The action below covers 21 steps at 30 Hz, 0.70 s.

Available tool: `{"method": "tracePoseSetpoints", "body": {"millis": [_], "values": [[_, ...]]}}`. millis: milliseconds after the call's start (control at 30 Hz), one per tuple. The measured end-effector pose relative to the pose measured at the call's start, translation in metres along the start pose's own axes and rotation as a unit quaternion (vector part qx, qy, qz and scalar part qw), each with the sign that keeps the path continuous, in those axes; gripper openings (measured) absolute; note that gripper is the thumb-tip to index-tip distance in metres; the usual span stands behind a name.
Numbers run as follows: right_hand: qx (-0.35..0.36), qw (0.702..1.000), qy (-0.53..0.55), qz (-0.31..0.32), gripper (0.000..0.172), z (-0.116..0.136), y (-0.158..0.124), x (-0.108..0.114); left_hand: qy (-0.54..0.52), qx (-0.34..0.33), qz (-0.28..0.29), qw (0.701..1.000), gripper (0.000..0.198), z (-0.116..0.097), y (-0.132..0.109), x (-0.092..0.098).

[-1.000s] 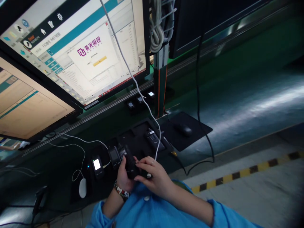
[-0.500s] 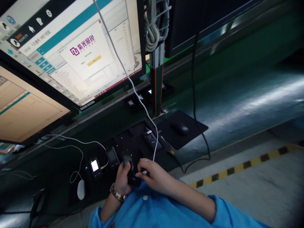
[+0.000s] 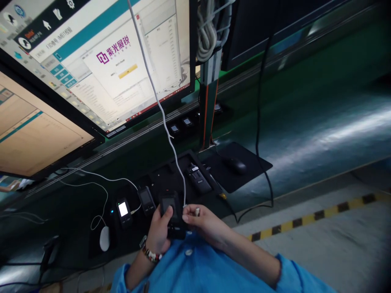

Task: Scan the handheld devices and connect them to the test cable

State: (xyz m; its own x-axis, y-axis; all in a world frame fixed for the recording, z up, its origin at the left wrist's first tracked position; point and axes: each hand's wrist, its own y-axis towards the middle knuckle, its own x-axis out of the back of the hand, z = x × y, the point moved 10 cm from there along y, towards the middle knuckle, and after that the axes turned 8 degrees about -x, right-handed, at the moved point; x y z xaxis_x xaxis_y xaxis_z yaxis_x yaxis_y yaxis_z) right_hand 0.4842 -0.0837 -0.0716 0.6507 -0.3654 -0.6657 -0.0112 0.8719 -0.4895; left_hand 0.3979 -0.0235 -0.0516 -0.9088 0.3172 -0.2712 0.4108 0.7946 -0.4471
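Observation:
My left hand (image 3: 159,232) grips a small black phone (image 3: 171,213) with a dark screen, held upright just above my blue sleeves. My right hand (image 3: 204,223) pinches the plug end of a white cable (image 3: 159,103) right beside the phone's right edge; the cable runs up past the monitor. Whether the plug touches the phone I cannot tell. On the black fixture tray (image 3: 165,175) beyond my hands stand a phone with a lit white screen (image 3: 123,209), a dark phone (image 3: 146,199) and another black phone (image 3: 198,179).
Two large monitors (image 3: 100,61) hang tilted over the green bench. A white mouse (image 3: 104,238) lies at the left, a black mouse (image 3: 236,165) on a dark mat at the right. A black cable drops over the bench edge. Yellow-black tape marks the floor (image 3: 305,221).
The phone has turned upright in my left hand, screen toward me. My right hand has lifted off the phone and now holds the white cable's plug next to it.

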Motion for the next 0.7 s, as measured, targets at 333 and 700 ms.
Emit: {"method": "tracePoseSetpoints", "body": {"millis": [333, 700], "values": [[0.119, 0.904, -0.407, -0.053, 0.013, 0.034, -0.007, -0.003, 0.066, -0.114, -0.05, 0.99, 0.056, -0.022, 0.013, 0.011], [0.137, 0.483, -0.774, -0.385, 0.025, 0.113, -0.007, 0.068, 0.224, -0.184, -0.031, 0.957, 0.04, -0.022, 0.064, 0.016]]}}
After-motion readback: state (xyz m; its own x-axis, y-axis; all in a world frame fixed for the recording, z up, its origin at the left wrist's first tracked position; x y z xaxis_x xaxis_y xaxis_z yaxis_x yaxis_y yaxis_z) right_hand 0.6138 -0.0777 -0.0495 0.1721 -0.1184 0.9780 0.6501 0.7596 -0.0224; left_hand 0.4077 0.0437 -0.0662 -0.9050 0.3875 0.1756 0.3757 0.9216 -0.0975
